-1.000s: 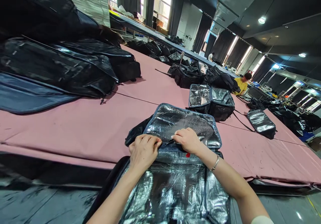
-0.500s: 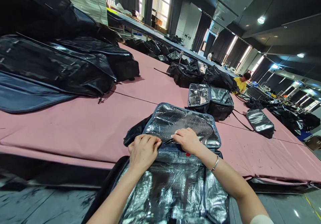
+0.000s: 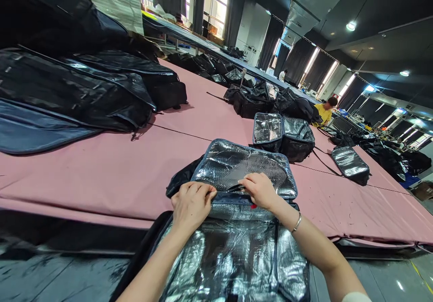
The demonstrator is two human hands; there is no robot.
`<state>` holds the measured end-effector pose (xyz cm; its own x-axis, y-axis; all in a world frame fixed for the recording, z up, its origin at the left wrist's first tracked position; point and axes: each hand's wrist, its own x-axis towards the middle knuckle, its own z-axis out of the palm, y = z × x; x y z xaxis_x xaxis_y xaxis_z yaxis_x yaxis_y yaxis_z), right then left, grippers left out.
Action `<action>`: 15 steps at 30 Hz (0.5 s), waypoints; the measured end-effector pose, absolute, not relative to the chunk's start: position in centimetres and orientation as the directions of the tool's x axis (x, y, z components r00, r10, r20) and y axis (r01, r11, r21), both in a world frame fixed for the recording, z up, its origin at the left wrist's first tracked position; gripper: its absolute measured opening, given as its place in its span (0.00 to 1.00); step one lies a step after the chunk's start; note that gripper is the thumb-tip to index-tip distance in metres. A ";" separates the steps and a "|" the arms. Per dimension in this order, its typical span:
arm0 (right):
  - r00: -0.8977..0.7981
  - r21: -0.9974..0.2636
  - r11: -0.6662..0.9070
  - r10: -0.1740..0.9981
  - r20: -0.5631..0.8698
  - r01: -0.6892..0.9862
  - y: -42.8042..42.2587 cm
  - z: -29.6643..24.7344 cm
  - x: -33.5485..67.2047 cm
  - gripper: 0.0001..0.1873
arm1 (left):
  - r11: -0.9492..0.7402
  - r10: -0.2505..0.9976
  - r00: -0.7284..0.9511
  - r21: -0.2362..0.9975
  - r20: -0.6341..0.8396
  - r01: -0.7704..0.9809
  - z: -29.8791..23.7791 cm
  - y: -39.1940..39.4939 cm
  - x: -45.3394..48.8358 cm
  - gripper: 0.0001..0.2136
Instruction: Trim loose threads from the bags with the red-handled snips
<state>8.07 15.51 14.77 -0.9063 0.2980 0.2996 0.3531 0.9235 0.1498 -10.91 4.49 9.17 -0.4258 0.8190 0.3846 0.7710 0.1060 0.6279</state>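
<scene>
An insulated cooler bag lies open in front of me, its silver foil lining facing up. Its foil-lined lid is folded back onto the pink table. At the dark seam between lid and body, my left hand is closed, thumb and fingertips pinching the edge. My right hand is closed around a small dark pointed tool that looks like thread snips; its tip points left along the seam, and the palm hides the rest. A small red tag shows below the right hand.
Beyond the lid, another open foil-lined bag stands on the pink table. A smaller one lies to the right. Black bags are heaped at left, with more behind. A person in yellow is farther back.
My right hand has shifted slightly right along the seam, with the dark tool in it. My left hand keeps its pinch in nearly the same spot.
</scene>
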 end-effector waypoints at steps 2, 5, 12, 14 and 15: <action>-0.914 0.171 0.926 0.278 0.297 0.337 15.5 14.6 8.7 0.11 | 0.102 0.817 -0.433 0.645 0.380 0.757 9.3 4.5 -10.8 0.12; -0.915 0.219 0.911 0.283 0.287 0.350 15.4 14.2 9.0 0.09 | 0.092 0.810 -0.450 0.676 0.377 0.731 9.4 4.6 -10.6 0.12; -0.867 0.076 0.906 0.371 0.332 0.416 14.9 13.9 9.6 0.08 | 0.103 0.753 -0.586 0.826 0.298 0.554 8.6 4.6 -14.0 0.16; -0.821 -0.019 0.880 0.451 0.351 0.476 14.9 13.9 10.1 0.10 | 0.174 0.686 -0.687 0.862 0.240 0.475 7.9 4.2 -15.3 0.18; -0.798 -0.069 0.863 0.491 0.348 0.501 14.9 13.8 10.4 0.12 | 0.205 0.657 -0.723 0.874 0.211 0.441 7.6 4.1 -15.8 0.17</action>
